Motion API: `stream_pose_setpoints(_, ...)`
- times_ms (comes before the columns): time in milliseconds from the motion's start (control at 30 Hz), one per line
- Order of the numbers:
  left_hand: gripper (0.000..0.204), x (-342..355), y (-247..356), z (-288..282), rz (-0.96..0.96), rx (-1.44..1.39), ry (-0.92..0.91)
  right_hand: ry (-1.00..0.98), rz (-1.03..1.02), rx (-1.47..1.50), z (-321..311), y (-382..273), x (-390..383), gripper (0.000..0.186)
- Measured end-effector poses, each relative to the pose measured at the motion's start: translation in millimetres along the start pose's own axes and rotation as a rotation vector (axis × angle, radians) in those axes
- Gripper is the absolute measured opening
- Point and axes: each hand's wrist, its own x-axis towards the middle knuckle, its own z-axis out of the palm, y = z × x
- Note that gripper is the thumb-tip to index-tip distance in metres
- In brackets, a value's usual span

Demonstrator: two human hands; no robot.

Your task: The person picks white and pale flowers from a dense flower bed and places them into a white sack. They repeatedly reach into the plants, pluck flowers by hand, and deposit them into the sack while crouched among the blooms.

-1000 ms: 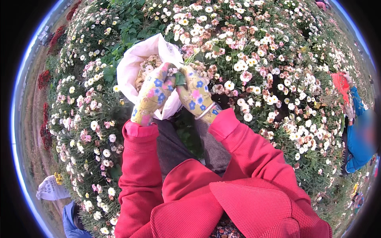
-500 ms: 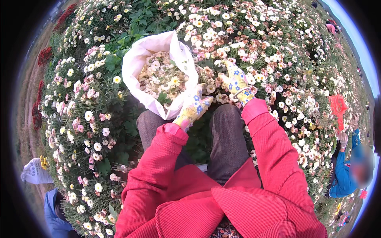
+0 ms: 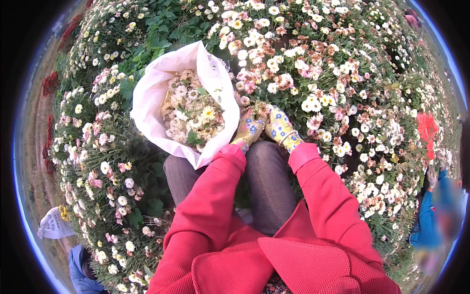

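Note:
A white sack (image 3: 183, 58) stands with its mouth rolled wide, filled with picked chrysanthemum heads (image 3: 188, 110) in cream, pinkish and brown, a few green leaves among them. Just right of its rim, my left hand (image 3: 249, 129), in a yellow glove with blue flowers, is closed at the fingertips. My right hand (image 3: 280, 126), in a matching glove with a band at the wrist, is closed close beside it. Between and above the fingers show faded, brownish chrysanthemum flowers (image 3: 259, 109), which both hands grip. The fingertips are partly hidden among the blooms.
Dense chrysanthemum bushes (image 3: 338, 105) surround me, white, pink and browned. My knees (image 3: 267, 169) are just below the hands. At the right edge a person in blue (image 3: 431, 210) works near a red bag (image 3: 427, 132). At lower left are a white bag (image 3: 55, 224) and another person's blue sleeve (image 3: 81, 269).
My right hand has moved down and left from the blooms to meet my left hand. The left hand has shifted right from the sack's rim, and both have closed on flowers.

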Motion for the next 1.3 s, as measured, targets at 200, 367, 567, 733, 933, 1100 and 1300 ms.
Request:
stream_pose_setpoints(200, 0.045, -5.6, -7.4, 9.2, 0.326, 0.067, -0.194, 0.059, 0.024, 0.077, -18.1, -19.8, -50.0, 0.036)
stream_pose_setpoints(367, 0.04, -63.5, 14.5, -33.7, 0.627, 0.228, -0.067, 0.091, -0.104, 0.099, -42.0, -89.9, -81.6, 0.036)
stream_pose_setpoints(567, 0.032, -123.8, 71.8, -149.7, 0.834, 0.055, 0.33, 0.197, -0.341, 0.393, -63.1, -216.0, -30.6, 0.032)
stream_pose_setpoints(733, 0.035, -64.0, 2.5, -217.9, 0.635, 0.169, 0.507, -0.142, -0.489, -0.042, -9.5, -224.3, 26.0, 0.056)
stream_pose_setpoints(933, 0.05, -53.4, -20.9, -220.0, 0.59, 0.395, 0.381, -0.161, -0.275, -0.16, 25.2, -189.4, 91.7, 0.047)
stream_pose_setpoints(1100, 0.081, -15.5, -47.8, -189.5, 0.429, 0.704, 0.108, -0.144, -0.308, -0.331, 23.2, -197.5, 81.1, 0.032)
stream_pose_setpoints(1300, 0.035, 54.2, -121.2, -164.1, 0.278, 0.861, 0.268, -0.166, -0.345, -0.449, 1.2, -190.2, 35.2, 0.019)
